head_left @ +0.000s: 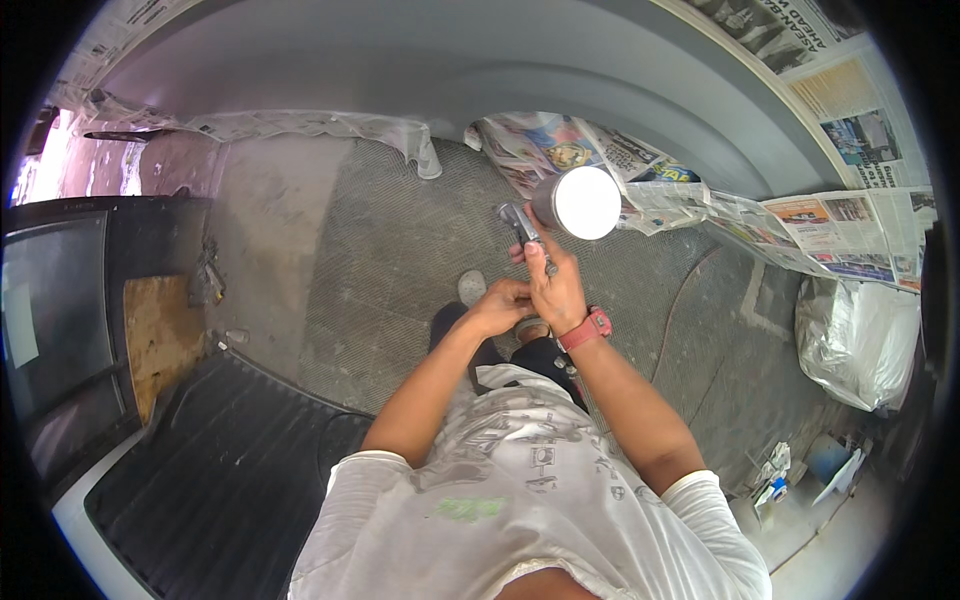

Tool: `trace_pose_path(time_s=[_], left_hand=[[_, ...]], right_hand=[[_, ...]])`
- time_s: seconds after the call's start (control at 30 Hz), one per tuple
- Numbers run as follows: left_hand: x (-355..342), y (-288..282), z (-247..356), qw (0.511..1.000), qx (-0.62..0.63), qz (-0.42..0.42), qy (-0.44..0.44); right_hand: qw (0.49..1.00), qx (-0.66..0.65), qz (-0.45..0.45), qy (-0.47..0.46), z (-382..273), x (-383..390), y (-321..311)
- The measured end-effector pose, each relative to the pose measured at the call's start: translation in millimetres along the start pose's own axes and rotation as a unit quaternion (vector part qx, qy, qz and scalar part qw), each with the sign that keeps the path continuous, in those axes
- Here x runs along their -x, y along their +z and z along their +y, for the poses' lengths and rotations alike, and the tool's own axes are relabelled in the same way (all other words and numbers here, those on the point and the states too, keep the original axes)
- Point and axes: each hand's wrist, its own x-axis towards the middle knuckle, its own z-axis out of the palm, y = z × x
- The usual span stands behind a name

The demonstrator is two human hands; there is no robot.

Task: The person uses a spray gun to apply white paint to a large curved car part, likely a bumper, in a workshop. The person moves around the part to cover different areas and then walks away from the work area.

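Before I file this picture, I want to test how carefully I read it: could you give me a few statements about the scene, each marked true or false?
1. The right hand holds a silver metal spray gun. True.
2. The red wristwatch is on the left wrist. False: the red wristwatch is on the right wrist.
3. Printed newspaper sheets line the lower edge of a large grey curved panel. True.
4. The left hand is far from the right one. False: the left hand is right beside it.
5. A shiny whitish plastic-covered bundle is at the picture's right. True.
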Motion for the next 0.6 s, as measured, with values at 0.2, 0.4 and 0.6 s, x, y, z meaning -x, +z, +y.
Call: trace_pose_path(time_s=[0.2, 0.4, 0.6], left_hand=[[-1, -16, 19, 1.0, -0.019, -0.009, -0.003], [0, -26, 30, 0.999, 0.025, 0.0, -0.033], [-15, -26, 8, 0.999, 0.037, -0.006, -0.005]], right_hand=[[0.999, -0.036, 0.005, -0.003, -8, -11, 8], [0.999, -0.046, 0.013, -0.003, -15, -24, 13], [0.997, -0.067, 0.015, 0.033, -12, -35, 13]])
